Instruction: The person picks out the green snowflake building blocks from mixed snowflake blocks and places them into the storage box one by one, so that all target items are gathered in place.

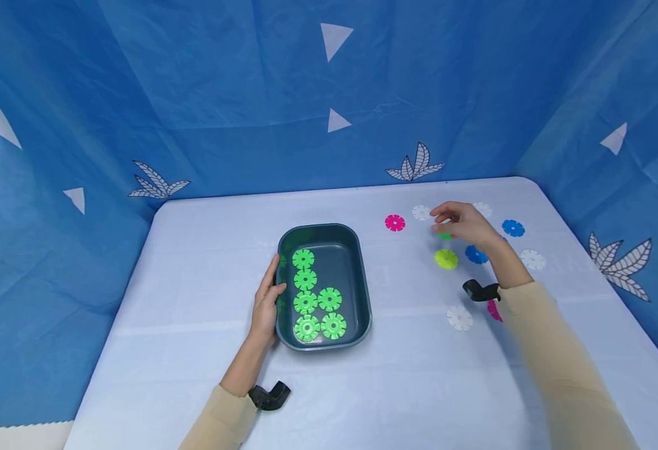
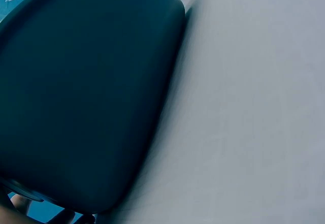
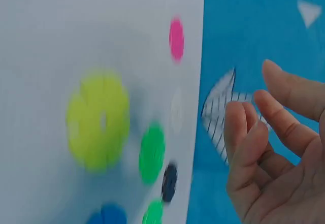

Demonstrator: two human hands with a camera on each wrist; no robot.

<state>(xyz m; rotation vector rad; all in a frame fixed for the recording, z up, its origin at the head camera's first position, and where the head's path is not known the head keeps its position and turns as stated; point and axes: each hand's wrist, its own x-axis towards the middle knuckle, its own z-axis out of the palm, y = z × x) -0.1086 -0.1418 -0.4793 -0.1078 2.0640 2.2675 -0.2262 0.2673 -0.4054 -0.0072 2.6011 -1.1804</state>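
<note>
A dark green rectangular tray (image 1: 364, 284) stands on the table, with several bright green notched plastic discs (image 1: 305, 279) lying flat inside. My left hand (image 1: 265, 307) grips its left wall, the thumb over the rim and the fingers along the outside. In the left wrist view the tray (image 2: 96, 97) fills much of the picture and hides most of that hand. Over the scattered discs at the right hovers my right hand (image 1: 463, 223), loosely curled, with nothing between its fingers. Beneath it a green disc (image 1: 444, 236) is partly covered. A yellow disc (image 1: 446, 259) lies just nearer.
Around the right hand lie a pink disc (image 1: 395, 223), a white disc (image 1: 421, 213), blue discs (image 1: 513, 228) and more white ones (image 1: 460, 318). A black disc (image 3: 169, 182) shows in the right wrist view. A blue patterned curtain (image 1: 261, 125) hangs behind the white table (image 1: 205, 275).
</note>
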